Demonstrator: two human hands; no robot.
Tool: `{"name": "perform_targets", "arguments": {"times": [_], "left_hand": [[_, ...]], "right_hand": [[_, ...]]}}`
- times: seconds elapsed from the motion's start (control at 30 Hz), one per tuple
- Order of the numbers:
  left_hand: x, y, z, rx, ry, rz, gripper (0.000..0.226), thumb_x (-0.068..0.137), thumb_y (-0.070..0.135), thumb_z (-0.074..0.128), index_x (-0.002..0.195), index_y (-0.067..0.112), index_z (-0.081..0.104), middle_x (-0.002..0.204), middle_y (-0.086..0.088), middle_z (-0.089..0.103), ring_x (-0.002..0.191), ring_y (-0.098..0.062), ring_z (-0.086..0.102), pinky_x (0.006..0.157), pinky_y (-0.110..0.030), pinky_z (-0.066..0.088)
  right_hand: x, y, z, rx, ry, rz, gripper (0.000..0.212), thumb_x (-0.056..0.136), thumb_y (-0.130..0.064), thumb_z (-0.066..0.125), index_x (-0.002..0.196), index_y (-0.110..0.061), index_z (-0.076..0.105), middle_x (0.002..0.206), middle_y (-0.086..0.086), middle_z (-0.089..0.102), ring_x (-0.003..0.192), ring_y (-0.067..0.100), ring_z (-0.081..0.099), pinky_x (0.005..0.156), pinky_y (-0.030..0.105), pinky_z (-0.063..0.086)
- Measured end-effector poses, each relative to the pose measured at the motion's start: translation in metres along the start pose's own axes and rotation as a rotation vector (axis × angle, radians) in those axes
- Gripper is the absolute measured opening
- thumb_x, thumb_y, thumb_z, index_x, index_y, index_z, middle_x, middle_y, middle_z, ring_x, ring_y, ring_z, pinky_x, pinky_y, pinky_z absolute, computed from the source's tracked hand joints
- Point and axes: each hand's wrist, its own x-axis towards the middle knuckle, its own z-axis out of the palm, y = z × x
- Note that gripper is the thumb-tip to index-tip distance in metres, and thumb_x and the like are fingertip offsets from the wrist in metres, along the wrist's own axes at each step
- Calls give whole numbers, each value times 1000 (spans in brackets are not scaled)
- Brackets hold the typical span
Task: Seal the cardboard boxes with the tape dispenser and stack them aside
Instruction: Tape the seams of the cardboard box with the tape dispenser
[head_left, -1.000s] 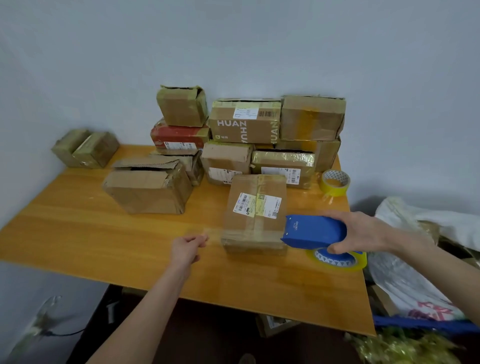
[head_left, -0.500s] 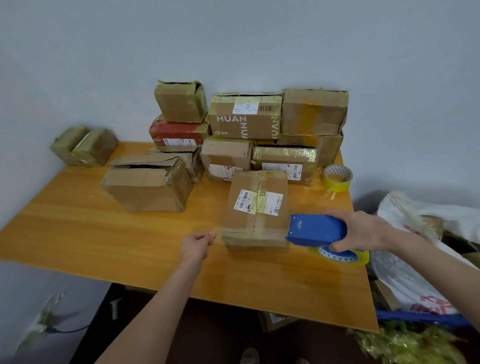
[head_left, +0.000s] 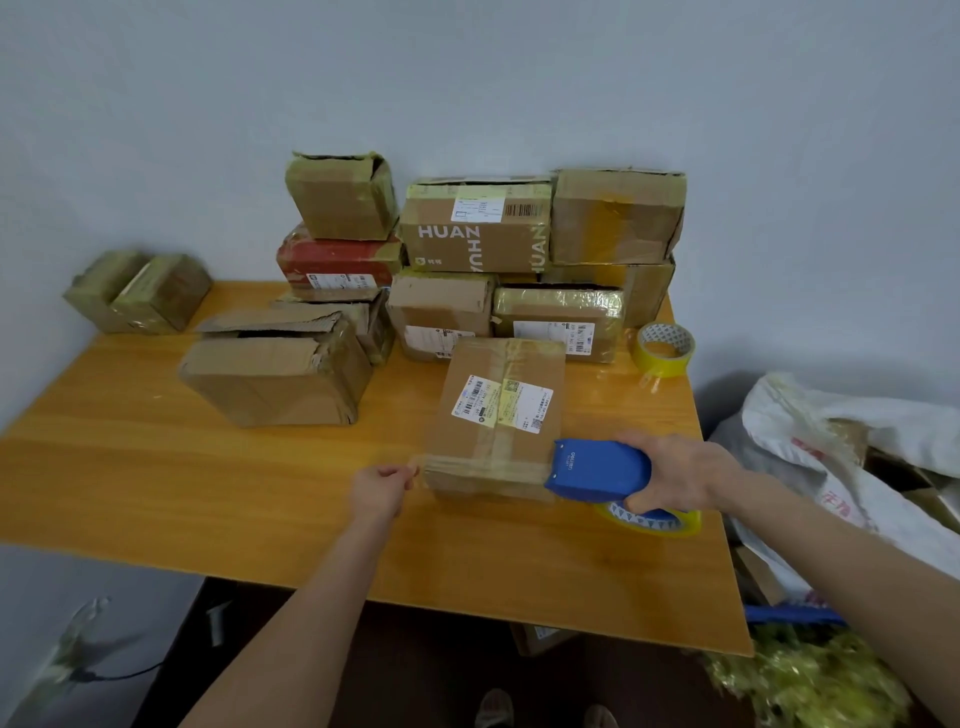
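Wooden table (head_left: 156, 467): box (head_left: 498, 415) sits btwn my hands, long axis pointing away; L hand (head_left: 376, 491) pinches tape end (head_left: 418, 464) left, R hand (head_left: 685, 473) grips dispenser (head_left: 597, 470) right.

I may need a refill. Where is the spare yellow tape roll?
In the head view, the spare tape roll sits at the far right of the table, just right of the stacked boxes.

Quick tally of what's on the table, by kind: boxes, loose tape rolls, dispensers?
Cardboard boxes: 12
Loose tape roll: 1
Tape dispenser: 1
Total: 14
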Motion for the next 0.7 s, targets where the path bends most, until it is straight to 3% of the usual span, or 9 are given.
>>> {"name": "perform_targets", "arguments": {"times": [0.07, 0.13, 0.2, 0.27, 0.37, 0.47, 0.53, 0.6, 0.7], "left_hand": [[-1, 1, 2, 27, -12, 3, 25, 92, 23, 63, 71, 10, 67, 69, -12, 60, 55, -24, 47, 61, -34, 42], [-2, 1, 2, 120, -65, 28, 20, 93, 28, 61, 94, 12, 71, 73, -23, 62, 59, -34, 52, 60, -33, 41], [-3, -1, -5, 290, -130, 29, 37, 93, 31, 59, 126, 14, 60, 102, -28, 66, 77, -40, 61, 61, -37, 46], [-7, -2, -15, 492, -66, 56, 47, 95, 30, 57, 138, 13, 48, 116, -19, 63, 88, -33, 65, 69, -38, 52], [-24, 1, -11, 609, 186, 526, 36, 93, 18, 58, 129, 13, 59, 113, -11, 58, 92, -28, 61, 73, -35, 50], [-58, 16, 22, 624, 86, 1052, 43, 86, 10, 64, 128, 15, 60, 120, -6, 60, 110, -25, 56, 89, -33, 48], [-72, 17, 50, 802, -121, 1145, 64, 91, 19, 56, 150, 22, 28, 153, 2, 32, 142, -21, 28, 117, -38, 21], [-71, 7, 65, 1028, -217, 1114, 83, 95, 30, 49, 149, 26, -13, 157, 7, -13, 146, -15, -11, 118, -39, -9], [-67, -2, 71, 1201, -221, 1042, 98, 92, 38, 53, 141, 28, -31, 152, 4, -30, 140, -18, -28, 117, -44, -14]], "right_hand": [[1, 1, 4, 20, -5, 7, 77, 71, -49, 71, 138, -38, 35, 103, -10, 59, 93, 15, 57, 81, 34, 52], [1, 2, 6, 30, -1, 11, 75, 70, -49, 71, 136, -39, 36, 100, -11, 58, 90, 14, 57, 77, 32, 51], [2, 3, 4, 13, 2, 16, 74, 68, -51, 70, 134, -40, 37, 100, -11, 58, 90, 15, 57, 76, 33, 52], [1, 5, 4, 1, 0, 14, 72, 67, -51, 70, 130, -39, 39, 100, -11, 59, 91, 15, 57, 79, 35, 53], [2, 6, 3, -14, -6, -3, 68, 66, -53, 70, 127, -37, 43, 100, -12, 59, 92, 14, 57, 81, 37, 54], [2, 3, 0, -61, 14, -42, 69, 66, -59, 70, 126, -36, 45, 101, -12, 61, 92, 13, 57, 80, 36, 54], [1, 2, -3, -108, 32, -49, 73, 66, -67, 68, 127, -36, 44, 105, -11, 61, 94, 13, 57, 78, 33, 52], [-2, 3, -2, -139, 37, -38, 80, 64, -77, 64, 130, -37, 40, 108, -12, 60, 96, 14, 56, 77, 32, 50], [-4, 1, 4, -128, 41, -34, 81, 64, -79, 61, 130, -38, 36, 101, -14, 55, 91, 13, 52, 71, 32, 44]]}}
